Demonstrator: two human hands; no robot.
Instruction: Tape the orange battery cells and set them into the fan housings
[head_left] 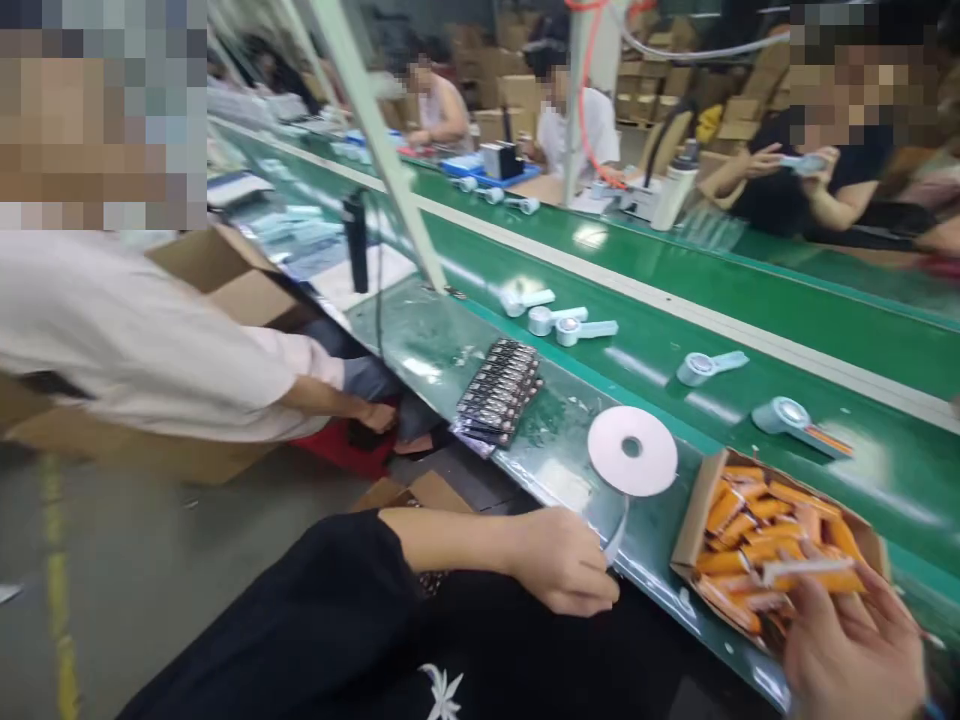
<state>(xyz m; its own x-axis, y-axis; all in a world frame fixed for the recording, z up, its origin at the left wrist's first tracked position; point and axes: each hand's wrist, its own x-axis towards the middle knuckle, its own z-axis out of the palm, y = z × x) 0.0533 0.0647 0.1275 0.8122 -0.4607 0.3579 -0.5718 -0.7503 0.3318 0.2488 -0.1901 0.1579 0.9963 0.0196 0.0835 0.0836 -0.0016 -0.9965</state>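
Low at the table edge, my left hand (566,562) is closed, its fingers curled together. A narrow strip of tape (619,530) runs down from a flat white roll (632,451) to beside those fingers; whether they grip it I cannot tell. Over a cardboard box (691,515) at the right, my right hand (851,640) pinches a slim orange piece with a white strip (814,570) along it. Loose orange wrapped pieces (769,515) fill the box beneath that hand.
Stacked black packets (499,392) lie left of the roll. Pale blue handheld fan bodies (701,368) rest on the green conveyor (652,310). A slanted post (382,150) rises at the table edge. A co-worker in a pale shirt (135,340) is close on the left; others sit across.
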